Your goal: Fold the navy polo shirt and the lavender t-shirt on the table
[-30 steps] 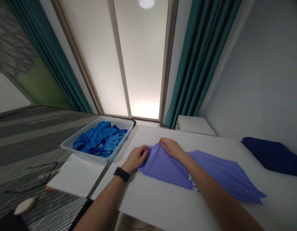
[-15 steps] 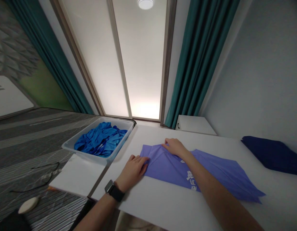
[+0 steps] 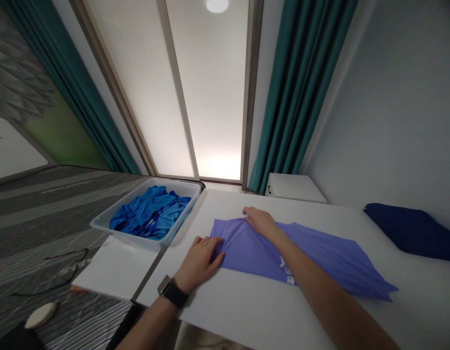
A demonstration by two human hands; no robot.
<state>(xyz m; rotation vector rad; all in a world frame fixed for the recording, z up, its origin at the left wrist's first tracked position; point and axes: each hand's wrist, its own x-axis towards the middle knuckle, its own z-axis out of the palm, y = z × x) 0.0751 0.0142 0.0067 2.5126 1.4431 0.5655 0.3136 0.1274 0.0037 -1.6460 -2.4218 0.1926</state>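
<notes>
A light purple T-shirt (image 3: pixel 247 253) with white printed characters lies folded lengthwise across the white table (image 3: pixel 225 301). My left hand (image 3: pixel 200 258), with a black watch on its wrist, rests at the shirt's left end. Its thumb and forefinger are spread apart on the cloth. At the far edge of the shirt, my right hand (image 3: pixel 260 222) has its thumb and fingers closed on the fabric. The right forearm crosses over the shirt and hides part of the print.
To the left stands a clear plastic bin (image 3: pixel 126 236) holding crumpled blue clothes (image 3: pixel 152 211). A folded navy cloth (image 3: pixel 410 231) lies at the table's right. Behind the table are a white cabinet (image 3: pixel 296 187) and a teal curtain (image 3: pixel 294 107).
My left thumb has moved away from the fingers, opening the hand at the shirt's end. My right hand has shifted slightly left along the far edge.
</notes>
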